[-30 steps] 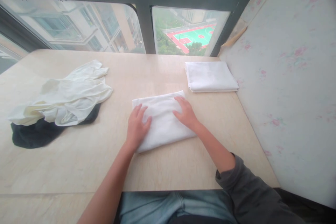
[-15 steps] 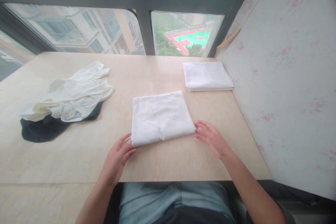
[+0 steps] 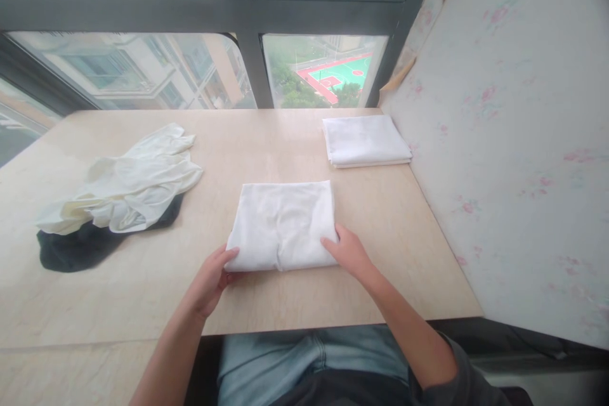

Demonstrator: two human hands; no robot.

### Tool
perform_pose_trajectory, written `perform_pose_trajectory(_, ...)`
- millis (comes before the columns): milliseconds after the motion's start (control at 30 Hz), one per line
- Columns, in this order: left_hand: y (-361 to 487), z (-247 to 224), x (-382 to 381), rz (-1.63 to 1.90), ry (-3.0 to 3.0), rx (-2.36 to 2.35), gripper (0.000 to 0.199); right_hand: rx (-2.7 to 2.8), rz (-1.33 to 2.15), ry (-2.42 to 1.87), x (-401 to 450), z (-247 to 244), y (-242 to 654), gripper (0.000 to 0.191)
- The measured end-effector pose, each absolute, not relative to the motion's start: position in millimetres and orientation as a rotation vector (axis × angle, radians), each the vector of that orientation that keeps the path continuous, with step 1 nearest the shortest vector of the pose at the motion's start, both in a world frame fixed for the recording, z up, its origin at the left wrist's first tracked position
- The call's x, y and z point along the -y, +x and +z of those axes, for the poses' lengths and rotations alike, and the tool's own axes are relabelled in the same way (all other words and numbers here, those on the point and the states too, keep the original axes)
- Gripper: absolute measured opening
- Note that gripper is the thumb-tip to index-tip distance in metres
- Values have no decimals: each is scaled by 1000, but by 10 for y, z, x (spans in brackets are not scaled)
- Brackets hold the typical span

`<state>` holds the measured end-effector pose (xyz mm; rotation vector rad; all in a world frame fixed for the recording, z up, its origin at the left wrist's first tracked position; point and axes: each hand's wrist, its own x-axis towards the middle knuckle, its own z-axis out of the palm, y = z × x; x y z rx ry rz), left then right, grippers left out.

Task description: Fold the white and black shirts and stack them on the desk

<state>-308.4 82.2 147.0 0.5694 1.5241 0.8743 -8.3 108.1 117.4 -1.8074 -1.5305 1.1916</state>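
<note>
A folded white cloth (image 3: 285,222) lies in front of me on the wooden tabletop, with a crease running down its near middle. My left hand (image 3: 216,276) grips its near left corner, thumb on top and fingers underneath. At the near right side, my right hand (image 3: 349,250) pinches the cloth, its thumb on the upper face and most of its fingers hidden below. Both hands are closed on the same cloth.
Another folded white cloth (image 3: 366,141) lies at the back right by the flowered wall (image 3: 499,152). On the left, a crumpled cream garment (image 3: 143,171) partly covers a black cloth (image 3: 76,250). The wooden table (image 3: 143,311) ends before a dark-framed window (image 3: 245,44).
Both hands have closed on the near corners of the folded cloth, which has turned slightly and now lies squarer to me. The camera view has shifted a little.
</note>
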Motion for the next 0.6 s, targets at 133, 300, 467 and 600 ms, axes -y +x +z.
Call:
perform_pose_trajectory(133, -3041, 1512, -822, 789, 676, -1550, 54, 1477, 1098, -1801, -984, 1143, -3, 20)
perform_pose_trajectory(300, -2846, 1672, -823, 880, 674, -1440, 55, 1125, 1295, -1604, -987, 1412, 294, 32)
perform_pose_trajectory(467, -2518, 1937, -910, 984, 655, -1315, 52, 856, 1452, -1408, -1053, 1944, 628, 42)
perform_pose_trajectory(600, -2232, 2152, -1204, 1033, 715, -1258, 44, 883, 1352, -1386, -1297, 2251, 912, 38)
